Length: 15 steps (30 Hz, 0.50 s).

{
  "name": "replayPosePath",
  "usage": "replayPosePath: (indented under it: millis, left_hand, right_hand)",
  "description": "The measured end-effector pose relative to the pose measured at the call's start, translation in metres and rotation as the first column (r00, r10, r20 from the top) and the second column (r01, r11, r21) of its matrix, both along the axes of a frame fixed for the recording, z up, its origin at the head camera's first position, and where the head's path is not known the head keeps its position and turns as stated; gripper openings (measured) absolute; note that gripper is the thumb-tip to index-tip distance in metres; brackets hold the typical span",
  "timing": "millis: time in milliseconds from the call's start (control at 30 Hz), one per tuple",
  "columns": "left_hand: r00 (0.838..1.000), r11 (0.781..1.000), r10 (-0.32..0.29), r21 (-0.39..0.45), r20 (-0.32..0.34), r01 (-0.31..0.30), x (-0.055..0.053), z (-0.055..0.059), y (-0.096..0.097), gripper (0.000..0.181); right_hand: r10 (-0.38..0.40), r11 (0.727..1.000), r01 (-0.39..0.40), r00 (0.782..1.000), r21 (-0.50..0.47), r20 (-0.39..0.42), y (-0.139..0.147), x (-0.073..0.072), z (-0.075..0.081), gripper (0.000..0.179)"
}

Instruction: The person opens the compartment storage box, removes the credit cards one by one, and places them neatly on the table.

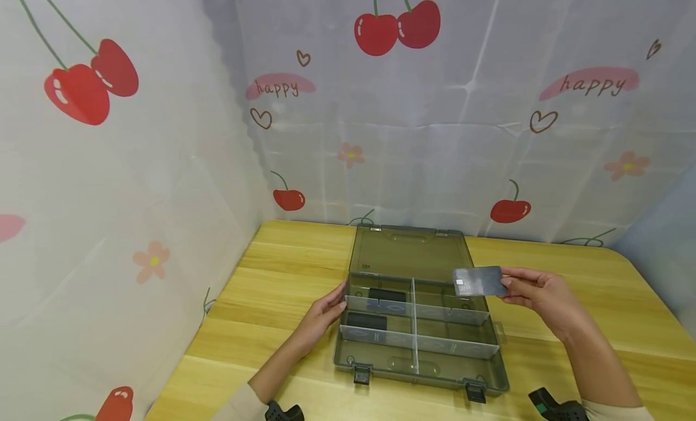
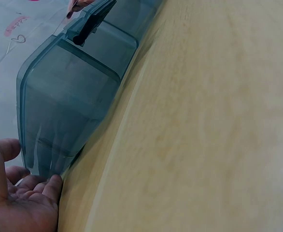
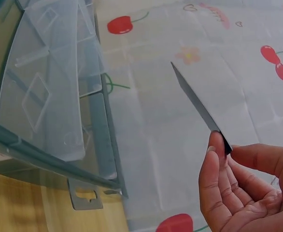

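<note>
Grey card [image 1: 477, 281] is aloft at the compartment box's [image 1: 375, 353] 2 o'clock corner. Right hand [image 1: 544, 297] pinches the card's 3 o'clock end, thumb against fingers. Judged light, stiff, slippery; end grip suits. Left hand [image 1: 324, 309], fingers loosely bent, touches the box's 9 o'clock side.

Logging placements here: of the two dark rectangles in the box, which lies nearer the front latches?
The dark rectangle in the middle-left compartment; the other rectangle is in the back-left compartment, farther from the front latches.
</note>
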<state>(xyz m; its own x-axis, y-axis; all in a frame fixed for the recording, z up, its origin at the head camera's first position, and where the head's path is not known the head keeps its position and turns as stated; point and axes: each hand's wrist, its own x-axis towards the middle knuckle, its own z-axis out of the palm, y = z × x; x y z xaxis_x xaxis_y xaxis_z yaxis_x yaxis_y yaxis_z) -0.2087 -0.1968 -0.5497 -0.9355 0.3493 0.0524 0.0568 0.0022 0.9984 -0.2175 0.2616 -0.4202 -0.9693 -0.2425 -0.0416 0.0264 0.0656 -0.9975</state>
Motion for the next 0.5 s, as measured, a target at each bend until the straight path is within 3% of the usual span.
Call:
replayPosePath:
  millis: [500]
  left_hand:
    - [1.0, 1.0, -0.008, -0.002, -0.009, 0.007, 0.0, 0.0, -0.001, 0.06]
  right_hand:
    - [-0.064, 0.987, 0.056, 0.997, -0.153, -0.048, 0.028, -0.008, 0.0, 0.032]
